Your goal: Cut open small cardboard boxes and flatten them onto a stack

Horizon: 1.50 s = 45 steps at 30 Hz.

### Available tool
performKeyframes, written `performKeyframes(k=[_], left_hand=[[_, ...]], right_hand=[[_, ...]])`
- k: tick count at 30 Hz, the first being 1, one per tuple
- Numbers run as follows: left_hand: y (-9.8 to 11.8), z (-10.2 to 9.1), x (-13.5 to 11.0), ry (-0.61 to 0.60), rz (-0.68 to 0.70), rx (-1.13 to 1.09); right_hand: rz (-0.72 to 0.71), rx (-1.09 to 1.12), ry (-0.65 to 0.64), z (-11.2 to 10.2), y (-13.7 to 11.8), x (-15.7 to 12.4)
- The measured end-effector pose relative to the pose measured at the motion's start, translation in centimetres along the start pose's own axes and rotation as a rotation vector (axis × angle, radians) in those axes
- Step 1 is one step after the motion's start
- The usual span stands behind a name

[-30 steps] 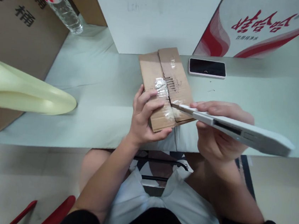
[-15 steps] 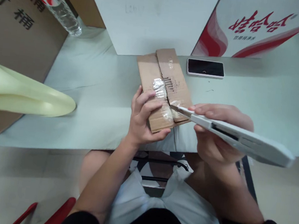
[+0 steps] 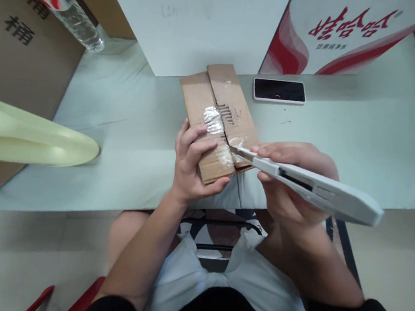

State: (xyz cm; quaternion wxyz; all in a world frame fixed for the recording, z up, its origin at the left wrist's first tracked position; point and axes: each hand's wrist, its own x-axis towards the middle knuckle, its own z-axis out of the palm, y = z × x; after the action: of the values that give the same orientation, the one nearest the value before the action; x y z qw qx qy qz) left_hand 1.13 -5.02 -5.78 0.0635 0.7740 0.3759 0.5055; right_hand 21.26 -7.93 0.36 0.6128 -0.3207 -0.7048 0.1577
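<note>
The left hand (image 3: 191, 168) has its fingers clamped on the box (image 3: 241, 122), mid-frame: flaps (image 3: 227, 86) shut, tape (image 3: 214, 120) remaining. Right of centre, the right hand (image 3: 287, 199) has fingers closed round the cutter (image 3: 328, 190), tip at the seam (image 3: 225, 135); the cut looks unfinished.

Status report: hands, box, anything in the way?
Left hand holding cardboard box. Right hand gripping knife, blade at the seam. Phone beyond, clear of both hands.
</note>
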Motion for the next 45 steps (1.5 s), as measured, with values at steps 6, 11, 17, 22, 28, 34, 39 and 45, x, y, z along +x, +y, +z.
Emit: performKeyframes(k=[6, 11, 17, 22, 28, 34, 39, 45], left_hand=[[0.00, -0.04, 0.08, -0.009, 0.006, -0.061], [0.04, 0.07, 0.16, 0.014, 0.024, -0.063], [-0.13, -0.14, 0.03, -0.015, 0.009, -0.051], [-0.19, -0.34, -0.01, -0.043, -0.009, -0.024], [-0.27, -0.28, 0.03, -0.033, 0.002, -0.030], [-0.31, -0.26, 0.05, -0.024, 0.018, -0.034], [-0.28, -0.27, 0.07, -0.022, 0.021, -0.036], [-0.33, -0.24, 0.07, -0.016, 0.026, -0.038]], right_hand=[[0.001, -0.025, 0.007, -0.07, -0.08, -0.05], [0.007, -0.034, 0.004, 0.04, -0.03, 0.00], [-0.057, -0.001, 0.032, 0.35, 0.03, 0.10], [-0.045, -0.025, 0.007, 0.13, -0.33, 0.16], [-0.022, -0.025, 0.001, -0.02, -0.17, 0.10], [-0.017, 0.010, 0.018, 0.57, 0.36, -0.25], [-0.036, 0.005, 0.026, 0.28, 0.08, -0.15], [0.002, -0.019, 0.003, -0.14, -0.36, 0.10]])
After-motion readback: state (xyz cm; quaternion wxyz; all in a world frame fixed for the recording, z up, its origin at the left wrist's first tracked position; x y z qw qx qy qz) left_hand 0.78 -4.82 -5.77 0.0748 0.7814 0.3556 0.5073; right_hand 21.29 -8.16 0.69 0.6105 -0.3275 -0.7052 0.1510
